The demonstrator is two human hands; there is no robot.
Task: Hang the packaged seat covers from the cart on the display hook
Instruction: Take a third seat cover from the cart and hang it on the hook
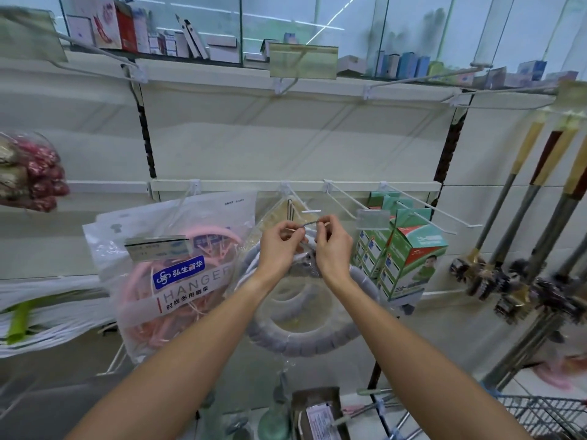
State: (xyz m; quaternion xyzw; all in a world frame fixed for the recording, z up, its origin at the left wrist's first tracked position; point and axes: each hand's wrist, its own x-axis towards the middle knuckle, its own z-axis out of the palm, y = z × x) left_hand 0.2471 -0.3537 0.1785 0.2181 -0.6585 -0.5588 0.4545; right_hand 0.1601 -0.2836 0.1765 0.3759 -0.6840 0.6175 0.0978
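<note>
Our left hand [281, 246] and right hand [332, 249] meet at chest height before a shop shelf, fingers pinched on the top of a clear bag [298, 315] and on the tip of a white hook [309, 222] that juts from the rail [241, 185]. Whether the bag's hole is already over the hook we cannot tell. Inside the bag we see a grey ring-shaped seat cover [305, 341], hanging below our wrists, with a second pale one behind it.

Just left of it hangs a pack of pink hangers [171, 274], a price tag [157, 247] across its front. Just right, green-and-white boxes [403, 262] hang on neighbouring hooks. Farther right, long-handled brushes [508, 249] hang in a row. At the lower right corner the wire edge of the cart [546, 414] shows. Above, a glass-fronted shelf [197, 63] carries small boxes.
</note>
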